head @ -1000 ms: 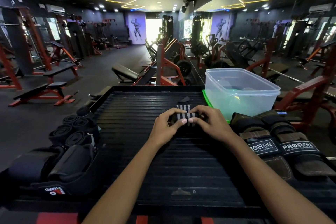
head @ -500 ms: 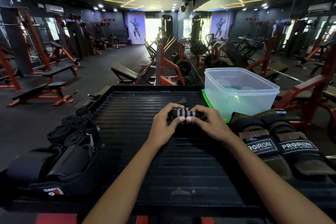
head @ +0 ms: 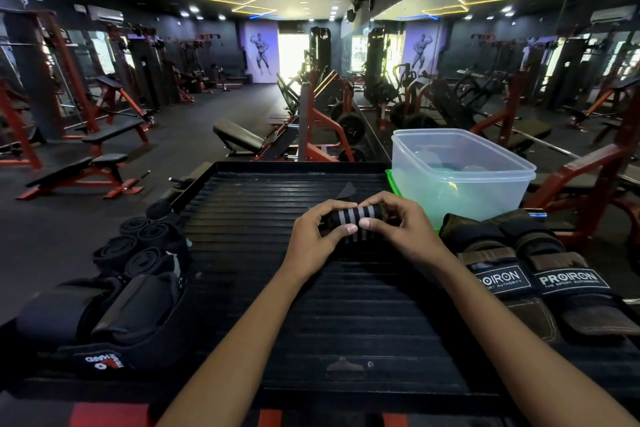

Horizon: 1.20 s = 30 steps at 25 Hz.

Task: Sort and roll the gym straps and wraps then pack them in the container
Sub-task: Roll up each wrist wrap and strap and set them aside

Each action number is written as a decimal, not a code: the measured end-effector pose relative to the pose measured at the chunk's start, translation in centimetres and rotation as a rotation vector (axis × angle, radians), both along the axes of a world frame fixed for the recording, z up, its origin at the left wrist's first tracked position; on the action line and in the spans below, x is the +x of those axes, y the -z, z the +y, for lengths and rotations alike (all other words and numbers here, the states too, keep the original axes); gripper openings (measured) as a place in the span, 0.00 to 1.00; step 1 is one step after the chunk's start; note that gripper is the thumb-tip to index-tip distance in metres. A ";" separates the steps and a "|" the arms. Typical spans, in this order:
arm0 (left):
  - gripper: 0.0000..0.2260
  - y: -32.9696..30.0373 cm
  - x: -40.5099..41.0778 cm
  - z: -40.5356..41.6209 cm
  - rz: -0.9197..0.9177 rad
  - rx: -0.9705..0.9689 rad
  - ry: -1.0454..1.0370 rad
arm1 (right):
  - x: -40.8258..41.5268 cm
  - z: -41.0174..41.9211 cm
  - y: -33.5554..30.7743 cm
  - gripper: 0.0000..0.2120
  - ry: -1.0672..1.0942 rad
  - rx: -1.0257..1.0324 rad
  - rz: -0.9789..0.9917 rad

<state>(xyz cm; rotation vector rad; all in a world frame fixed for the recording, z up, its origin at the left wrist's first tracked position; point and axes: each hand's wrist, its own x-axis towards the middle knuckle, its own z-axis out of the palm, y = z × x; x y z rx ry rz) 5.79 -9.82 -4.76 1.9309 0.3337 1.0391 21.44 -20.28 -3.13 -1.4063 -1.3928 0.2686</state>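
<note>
Ribbed black platform (head: 346, 305): rigid, rectangular, with raised parallel ridges across it and a raised border; it bears every item below.

At 7 o'clock, padded black support gear (head: 114, 319): bulky, smooth-faced, with a red and white logo on the near edge; the exact type cannot be told.

At 4 o'clock, two PROIRON lifting grips (head: 540, 274): brown leather palms, black fabric wrist bands, white woven labels; laid side by side and touching.

At 9 o'clock, five rolled black wraps (head: 142, 246): soft fabric wound into tight spirals, clustered and touching at the platform's left edge.

Centre, striped wrist wrap (head: 356, 224): black elastic fabric with grey lengthwise stripes, wound into a short cylinder lying crosswise just above the ridges. The left hand (head: 313, 239) curls its fingers round the roll's left end, thumb pressed on the near face. The right hand (head: 403, 230) grips the right end likewise, thumb tip beside the other thumb. A dark pointed tab shows just beyond the roll.

At 1 o'clock, translucent plastic container (head: 460, 180): rectangular, rounded corners, lidless, upright. Its contents are blurred through the wall and cannot be told. It stands on a green lid (head: 391, 184), of which only an edge shows.

Beyond, weight benches (head: 86, 170) with red steel frames.
</note>
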 end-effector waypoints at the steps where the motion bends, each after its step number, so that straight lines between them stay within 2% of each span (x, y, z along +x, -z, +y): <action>1: 0.11 0.0 0.0 0.0 -0.001 -0.001 -0.007 | 0.0 0.0 0.0 0.09 -0.005 -0.004 0.013; 8: 0.08 -0.3 -0.1 0.2 0.021 -0.138 0.010 | -0.2 0.0 -0.1 0.16 -0.036 -0.028 -0.037; 10: 0.07 -0.3 -0.1 0.1 0.043 -0.150 0.041 | 0.0 0.0 -0.1 0.15 -0.017 -0.019 -0.038; 13: 0.10 -0.2 0.0 -0.3 0.050 -0.121 0.052 | 0.2 -0.1 0.0 0.11 0.007 -0.011 -0.005; 17: 0.08 -0.2 0.0 -0.5 -0.016 -0.079 -0.011 | 0.2 0.0 0.1 0.07 0.027 -0.039 -0.022; 23: 0.08 -0.3 0.0 -0.5 -0.043 -0.048 -0.079 | 0.1 0.2 0.1 0.11 -0.050 0.042 0.065; 30: 0.12 -0.6 -0.2 -0.6 -0.063 -0.070 0.029 | 0.5 0.4 0.4 0.08 -0.051 0.056 0.170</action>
